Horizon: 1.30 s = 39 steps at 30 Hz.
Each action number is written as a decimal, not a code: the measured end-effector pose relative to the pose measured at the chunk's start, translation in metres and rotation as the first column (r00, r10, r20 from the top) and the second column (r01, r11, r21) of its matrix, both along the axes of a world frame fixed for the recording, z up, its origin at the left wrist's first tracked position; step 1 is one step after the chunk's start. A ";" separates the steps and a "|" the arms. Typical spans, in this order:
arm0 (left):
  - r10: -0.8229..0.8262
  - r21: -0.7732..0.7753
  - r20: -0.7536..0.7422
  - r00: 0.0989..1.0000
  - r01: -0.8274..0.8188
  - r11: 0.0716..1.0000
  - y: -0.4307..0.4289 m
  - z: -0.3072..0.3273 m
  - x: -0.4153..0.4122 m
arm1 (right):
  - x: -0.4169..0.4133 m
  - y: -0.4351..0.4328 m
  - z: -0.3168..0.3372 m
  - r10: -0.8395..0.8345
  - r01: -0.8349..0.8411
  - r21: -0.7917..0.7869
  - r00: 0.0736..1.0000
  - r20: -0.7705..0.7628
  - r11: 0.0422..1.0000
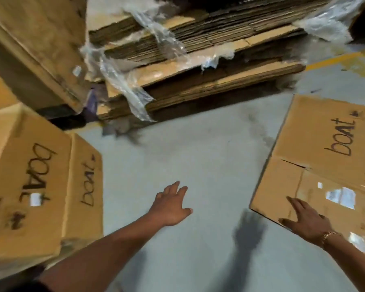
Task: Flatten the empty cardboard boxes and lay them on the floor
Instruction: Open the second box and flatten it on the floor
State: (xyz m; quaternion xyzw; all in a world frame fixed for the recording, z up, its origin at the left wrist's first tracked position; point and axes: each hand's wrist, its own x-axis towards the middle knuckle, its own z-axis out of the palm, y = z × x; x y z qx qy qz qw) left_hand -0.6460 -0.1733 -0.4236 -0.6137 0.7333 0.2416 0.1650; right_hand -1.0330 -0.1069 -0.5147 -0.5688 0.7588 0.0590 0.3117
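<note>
A flattened brown cardboard box (316, 163) printed with the word "boat" lies on the pale grey concrete floor (188, 161) at about 3 o'clock in the view, its near corner pointing toward the middle of the frame. The right hand (306, 222), with a gold-coloured bracelet (329, 237) at the wrist, rests palm down on the near edge of that flat box at about 4 o'clock; its grip is spread, fingers splayed and lying on the cardboard, pinching nothing. A dark shadow of the hand falls on the floor just left of it.

The left hand (171, 205) reaches out over bare floor near the centre, at about 6 o'clock, with its grip also spread wide and nothing in it; whether it touches the floor cannot be told.

At 9 o'clock stand brown cardboard boxes still in box shape (30, 182), each marked "boat", the nearer one with a small white label on its face. At 12 o'clock is a tall stack of flattened corrugated cardboard sheets (198, 66), partly wrapped in torn clear plastic film (124, 85) that hangs loose over its front left corner. At 10 o'clock a large worn brown carton (40, 45) leans beside the stack. A yellow painted line (335, 59) runs across the floor at about 2 o'clock.
</note>
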 end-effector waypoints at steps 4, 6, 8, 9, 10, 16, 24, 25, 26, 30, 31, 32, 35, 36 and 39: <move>0.083 -0.056 0.040 0.996 -0.081 0.995 0.014 0.097 0.106 | 0.126 -0.054 0.089 0.146 -0.130 -0.097 0.975 0.170 0.987; 0.141 -0.088 0.002 0.990 -0.140 0.986 0.027 0.144 0.149 | 0.192 -0.069 0.137 0.209 -0.165 -0.176 0.940 0.272 0.971; 0.201 -0.139 -0.105 0.974 -0.215 0.967 0.050 0.191 0.191 | 0.262 -0.075 0.184 0.243 -0.162 -0.233 0.892 0.380 0.959; 0.227 -0.170 -0.171 0.959 -0.256 0.952 0.064 0.213 0.213 | 0.297 -0.075 0.205 0.255 -0.160 -0.243 0.863 0.435 0.957; 0.255 -0.195 -0.237 0.937 -0.303 0.933 0.079 0.231 0.233 | 0.331 -0.074 0.224 0.269 -0.165 -0.247 0.833 0.484 0.955; 0.458 -0.245 -0.401 0.793 -0.574 0.781 0.159 0.271 0.372 | 0.509 -0.051 0.277 0.383 -0.317 -0.214 0.747 0.544 0.924; 0.856 -0.249 -0.328 0.398 -0.911 0.328 0.199 0.195 0.554 | 0.662 0.006 0.255 0.434 -0.425 -0.147 0.731 0.526 0.893; 0.868 -0.236 -0.287 0.405 -0.908 0.345 0.199 0.186 0.559 | 0.675 0.013 0.250 0.411 -0.411 -0.128 0.734 0.541 0.903; 0.881 -0.209 -0.248 0.403 -0.910 0.358 0.199 0.178 0.563 | 0.686 0.020 0.244 0.391 -0.397 -0.114 0.740 0.548 0.911; 0.906 -0.113 -0.203 0.372 -0.928 0.356 0.194 0.160 0.562 | 0.711 0.037 0.229 0.343 -0.325 -0.122 0.810 0.477 0.938; 0.908 -0.122 -0.212 0.361 -0.932 0.342 0.193 0.159 0.564 | 0.713 0.038 0.227 0.351 -0.322 -0.144 0.824 0.445 0.936; 0.909 -0.128 -0.219 0.354 -0.934 0.333 0.193 0.158 0.566 | 0.713 0.039 0.227 0.369 -0.328 -0.170 0.833 0.411 0.929; 0.896 -0.154 -0.211 0.391 -0.919 0.364 0.190 0.158 0.568 | 0.709 0.037 0.231 0.418 -0.352 -0.245 0.853 0.313 0.903; 0.894 -0.165 -0.203 0.400 -0.914 0.372 0.188 0.158 0.566 | 0.707 0.036 0.231 0.420 -0.352 -0.262 0.862 0.284 0.899; 0.893 -0.176 -0.223 0.392 -0.917 0.358 0.183 0.156 0.563 | 0.703 0.027 0.234 0.425 -0.365 -0.271 0.882 0.206 0.890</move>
